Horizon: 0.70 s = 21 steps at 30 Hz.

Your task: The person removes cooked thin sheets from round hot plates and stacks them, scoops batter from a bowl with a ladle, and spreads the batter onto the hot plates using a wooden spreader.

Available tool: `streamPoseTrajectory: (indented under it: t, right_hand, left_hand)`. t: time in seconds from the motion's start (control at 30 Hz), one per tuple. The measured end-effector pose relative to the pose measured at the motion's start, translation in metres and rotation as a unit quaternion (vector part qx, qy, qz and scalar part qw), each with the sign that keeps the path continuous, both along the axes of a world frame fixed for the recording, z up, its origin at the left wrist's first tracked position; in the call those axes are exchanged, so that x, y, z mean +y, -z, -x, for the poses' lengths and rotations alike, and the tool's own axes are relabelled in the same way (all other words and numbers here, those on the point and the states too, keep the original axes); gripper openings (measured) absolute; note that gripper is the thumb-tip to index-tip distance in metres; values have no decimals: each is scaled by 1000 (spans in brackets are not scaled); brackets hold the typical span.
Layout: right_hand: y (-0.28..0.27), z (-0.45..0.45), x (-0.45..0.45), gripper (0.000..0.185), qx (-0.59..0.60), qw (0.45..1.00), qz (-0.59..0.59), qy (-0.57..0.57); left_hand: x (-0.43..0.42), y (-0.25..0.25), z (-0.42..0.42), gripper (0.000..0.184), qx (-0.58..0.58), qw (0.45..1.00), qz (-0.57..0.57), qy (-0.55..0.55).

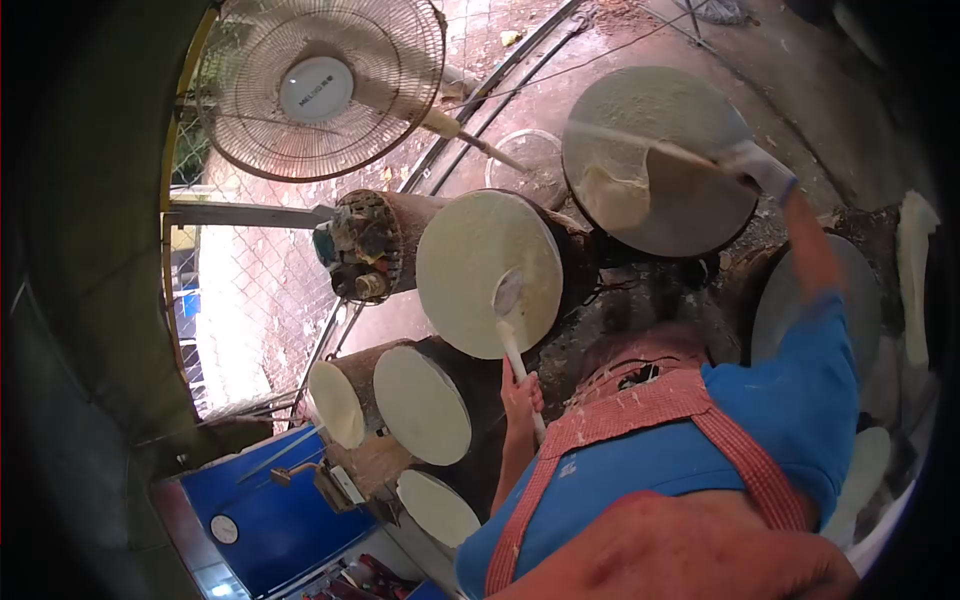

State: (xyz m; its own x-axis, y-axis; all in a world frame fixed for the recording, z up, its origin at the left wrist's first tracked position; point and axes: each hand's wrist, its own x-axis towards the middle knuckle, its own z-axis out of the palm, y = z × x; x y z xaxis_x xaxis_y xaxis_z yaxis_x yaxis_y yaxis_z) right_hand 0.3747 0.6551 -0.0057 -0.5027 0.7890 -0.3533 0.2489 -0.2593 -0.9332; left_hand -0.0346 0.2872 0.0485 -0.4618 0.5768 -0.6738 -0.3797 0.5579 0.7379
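Observation:
My left hand (pixel 522 393) is closed round the pale handle of a ladle (pixel 508 335). The ladle's bowl is over a round griddle (pixel 450 250) covered with a thin pale layer of batter. My right hand (pixel 765 172), in a white glove, is closed on a long thin spreader (pixel 640 143), smeared by motion. This spreader reaches across a larger round griddle (pixel 690 215). On that griddle a patch of wet-looking batter (pixel 614 198) lies at the lower left, with a thin coat along the top. A red checked apron (pixel 630 415) shows at my front.
Several more round griddles stand about, including two pale-covered ones (pixel 425 405) (pixel 438 508) at lower left and a grey one (pixel 825 300) at right. A large fan (pixel 320 90) stands at upper left near a wire fence (pixel 255 300). A blue panel (pixel 270 510) is at lower left.

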Motion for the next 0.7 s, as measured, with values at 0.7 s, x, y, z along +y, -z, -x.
streamPoseTrajectory:
  t: [0.7]
  right_hand:
    - [70, 199, -314, 27, -231, 871, -268, 342]
  left_hand:
    - [-50, 15, 111, 62, -237, 957, -77, 146]
